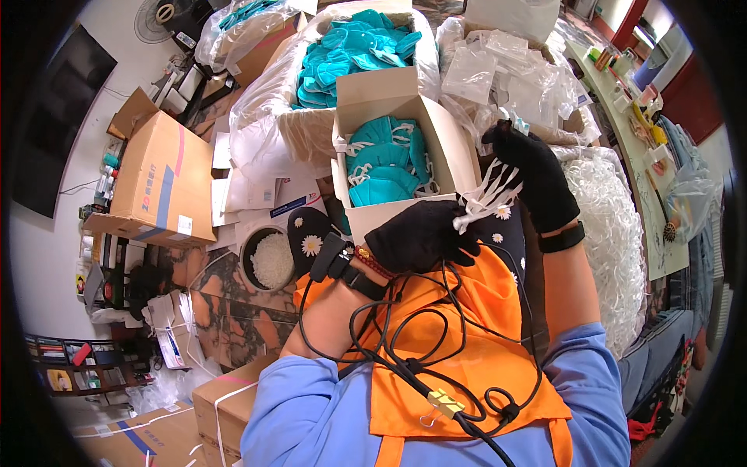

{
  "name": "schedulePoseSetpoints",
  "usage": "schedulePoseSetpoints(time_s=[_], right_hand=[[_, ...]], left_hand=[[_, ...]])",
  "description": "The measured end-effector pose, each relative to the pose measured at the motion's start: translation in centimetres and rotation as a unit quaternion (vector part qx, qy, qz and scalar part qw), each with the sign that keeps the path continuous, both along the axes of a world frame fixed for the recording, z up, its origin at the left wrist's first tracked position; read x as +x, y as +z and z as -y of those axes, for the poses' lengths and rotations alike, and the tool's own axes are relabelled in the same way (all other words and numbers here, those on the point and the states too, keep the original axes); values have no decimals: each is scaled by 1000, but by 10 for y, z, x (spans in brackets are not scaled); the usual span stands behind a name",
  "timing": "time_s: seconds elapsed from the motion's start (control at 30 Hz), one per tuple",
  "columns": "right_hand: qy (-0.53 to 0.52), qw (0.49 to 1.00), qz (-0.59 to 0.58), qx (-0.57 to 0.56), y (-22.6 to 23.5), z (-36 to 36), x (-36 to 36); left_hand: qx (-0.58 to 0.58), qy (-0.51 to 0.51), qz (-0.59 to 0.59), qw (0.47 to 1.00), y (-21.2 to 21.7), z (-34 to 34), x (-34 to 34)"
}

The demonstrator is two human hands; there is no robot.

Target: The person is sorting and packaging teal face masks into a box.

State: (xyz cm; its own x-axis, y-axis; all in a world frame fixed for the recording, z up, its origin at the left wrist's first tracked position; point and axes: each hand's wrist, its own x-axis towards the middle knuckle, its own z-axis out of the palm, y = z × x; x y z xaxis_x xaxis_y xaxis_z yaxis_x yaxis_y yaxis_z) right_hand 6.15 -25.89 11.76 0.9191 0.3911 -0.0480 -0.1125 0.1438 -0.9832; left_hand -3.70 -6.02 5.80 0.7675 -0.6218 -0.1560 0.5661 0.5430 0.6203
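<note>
Both my hands wear black gloves. My left hand (pixel 424 233) pinches one end of a bundle of white elastic straps (pixel 486 196) just below a white carton. My right hand (pixel 535 177) holds the other end of the same bundle, slightly higher and to the right. The open white carton (pixel 447 144) in front of my hands holds several teal face masks (pixel 385 167) with white ear loops. An orange apron and black cables lie over my lap.
A large plastic-lined box of teal masks (pixel 354 50) stands behind the carton. A heap of white straps (pixel 611 233) lies at right, clear plastic bags (pixel 513 74) behind it. A bucket of white pellets (pixel 271 261) and brown cardboard boxes (pixel 159 179) are at left.
</note>
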Motion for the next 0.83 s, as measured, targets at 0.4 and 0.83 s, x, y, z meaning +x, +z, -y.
schedulePoseSetpoints(time_s=[0.4,0.83], right_hand=[[20,999,29,-6,-1,-8,-1],[36,989,86,-114,24,-30,-20]], left_hand=[[308,66,413,855,-13,-5,5],[353,115,338,865,-35,14,13]])
